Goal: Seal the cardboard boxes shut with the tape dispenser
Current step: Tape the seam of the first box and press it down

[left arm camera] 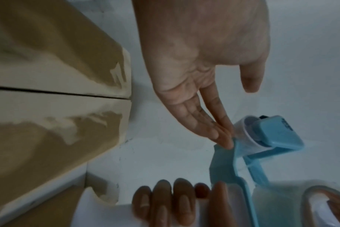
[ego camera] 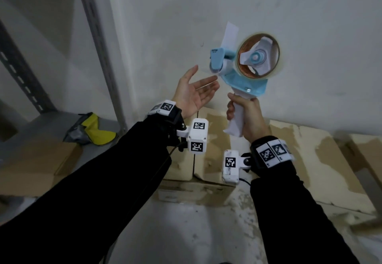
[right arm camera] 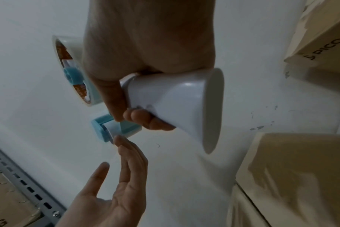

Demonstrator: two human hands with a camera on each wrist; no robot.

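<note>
Dim, flat light throughout, nothing casting a sharp shadow. Pale plaster wall filling twelve through three o'clock, scuffed and lightly marked. Grey slotted metal upright running from eleven o'clock down toward centre, a second slotted brace crossing at nine o'clock. Grey shelf board at nine o'clock, carrying a crumpled yellow and grey cloth near the upright's foot. Whitish floor at six o'clock, speckled and worn, paint flaking toward five o'clock. Same slotted rail at eight o'clock from the right wrist, against the same pale wall.
</note>
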